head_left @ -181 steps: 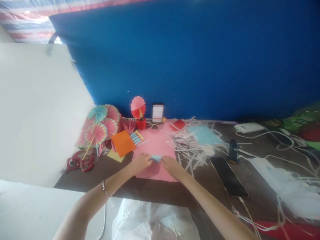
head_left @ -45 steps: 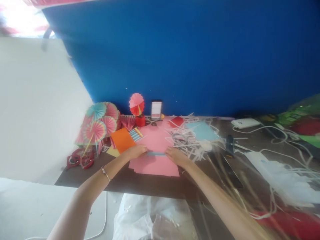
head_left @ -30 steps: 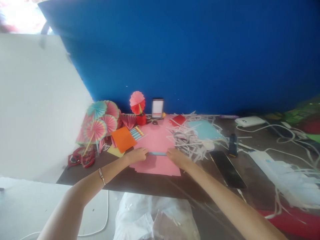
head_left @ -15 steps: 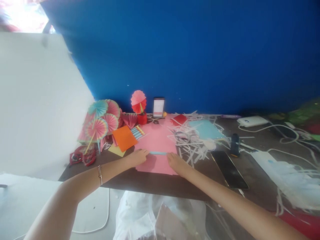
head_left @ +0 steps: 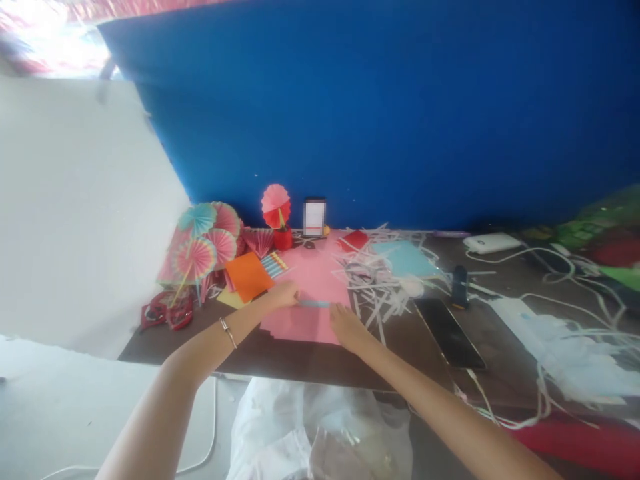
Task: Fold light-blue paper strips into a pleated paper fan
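Blue paper strip (head_left: 314, 304), ends pinched in fingers of L hand (head_left: 285, 294) & R hand (head_left: 345, 327), over pink paper (head_left: 315, 270) nr front edge of table (head_left: 280, 360).

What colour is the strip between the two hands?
The strip is light blue; the head view, the only one, shows it.

A narrow, light-blue paper strip (head_left: 315, 304) stretches straight and crosswise over the pink paper (head_left: 315, 272).
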`<move>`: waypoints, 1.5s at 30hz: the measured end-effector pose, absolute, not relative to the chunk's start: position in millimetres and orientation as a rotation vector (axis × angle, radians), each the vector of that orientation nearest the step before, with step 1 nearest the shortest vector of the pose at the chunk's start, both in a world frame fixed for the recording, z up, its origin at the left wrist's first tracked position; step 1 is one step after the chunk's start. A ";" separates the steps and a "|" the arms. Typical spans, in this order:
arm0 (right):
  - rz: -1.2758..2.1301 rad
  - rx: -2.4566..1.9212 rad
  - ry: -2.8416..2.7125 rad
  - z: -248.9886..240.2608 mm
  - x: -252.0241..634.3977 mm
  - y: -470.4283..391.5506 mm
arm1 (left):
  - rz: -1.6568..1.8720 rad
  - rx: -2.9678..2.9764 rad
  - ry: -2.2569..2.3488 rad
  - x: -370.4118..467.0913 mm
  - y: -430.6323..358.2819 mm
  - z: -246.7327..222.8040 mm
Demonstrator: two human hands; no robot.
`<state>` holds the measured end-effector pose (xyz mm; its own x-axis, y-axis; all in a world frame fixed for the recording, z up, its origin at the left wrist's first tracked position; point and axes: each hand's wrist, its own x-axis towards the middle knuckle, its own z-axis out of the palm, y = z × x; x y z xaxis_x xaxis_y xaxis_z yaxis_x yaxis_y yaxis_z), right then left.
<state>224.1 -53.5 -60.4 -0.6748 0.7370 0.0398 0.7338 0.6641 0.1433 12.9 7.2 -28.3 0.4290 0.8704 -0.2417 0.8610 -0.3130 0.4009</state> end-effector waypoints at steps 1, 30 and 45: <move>0.234 1.274 2.846 -61.7 223.7 -53.7 | 0.046 2.194 1.456 12.1 9.4 -29.8; -1.776 2.111 2.990 -53.2 198.4 -33.2 | 1.222 1.146 1.100 18.6 -27.0 -59.7; -3.085 2.249 2.149 -64.1 191.4 -1.8 | 1.018 1.540 1.193 36.1 -14.2 -62.3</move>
<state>191.4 -1.8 -64.1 0.0239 0.9996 -0.0153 -0.3322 -0.0065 -0.9432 36.1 -14.2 -62.3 0.1920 0.9785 0.0751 0.2284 -0.1190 0.9663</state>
